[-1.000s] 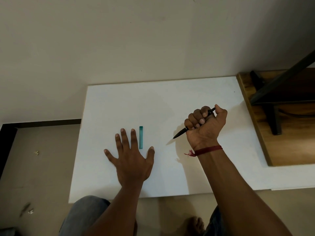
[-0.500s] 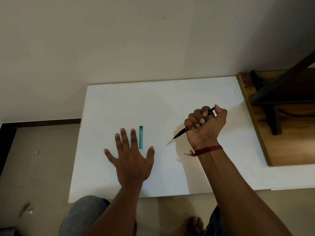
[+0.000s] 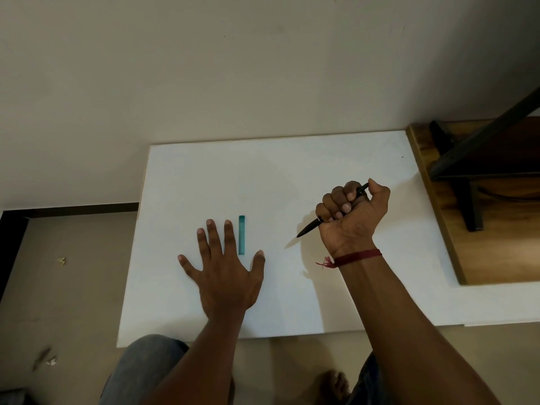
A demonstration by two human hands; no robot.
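Observation:
A large white board (image 3: 292, 176) lies flat on the floor in front of me. My left hand (image 3: 225, 273) rests palm-down on it with fingers spread and straight. A small teal strip (image 3: 241, 235) lies on the board just right of my left fingers, running away from me. My right hand (image 3: 352, 217) is a fist wrapped round a black pen (image 3: 308, 228). The pen's tip points down and left, just above the board; its other end sticks out by my thumb. A red thread is tied round my right wrist.
A wooden furniture base (image 3: 491, 249) with a black metal frame (image 3: 467, 182) overlaps the board's right side. A pale wall (image 3: 233, 68) stands behind the board. My knees and one bare foot (image 3: 333, 384) are at the bottom. Small scraps (image 3: 61, 261) lie on the floor at left.

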